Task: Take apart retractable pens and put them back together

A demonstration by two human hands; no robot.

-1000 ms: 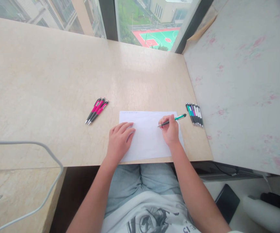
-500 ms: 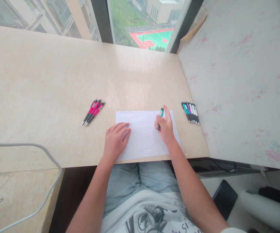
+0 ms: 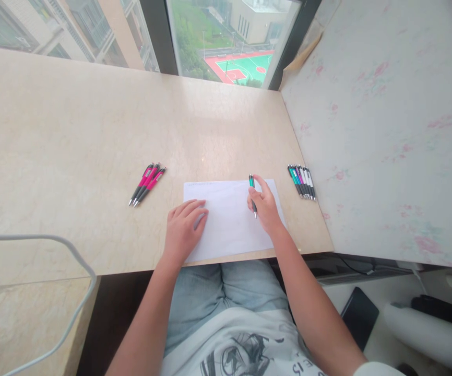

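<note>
One sheet [image 3: 229,230], white, faintly marked at top left, lies on the desk [image 3: 93,156]; the left hand [image 3: 181,231] rests on its left edge, fingers loosely extended. One pen [image 3: 251,181], green and black, sits gripped in the right hand [image 3: 267,207] over the sheet's right part, tip toward the person. Three pink pens [image 3: 146,185] lie left; a multicoloured row of pens [image 3: 301,182] lies right, near the wall [image 3: 382,130].

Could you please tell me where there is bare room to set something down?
Bare tabletop lies between the pink pens and the window, and between those pens and the grey cable. Crowded: the paper, with the left hand and right hand, and the pen row by the wall.
</note>
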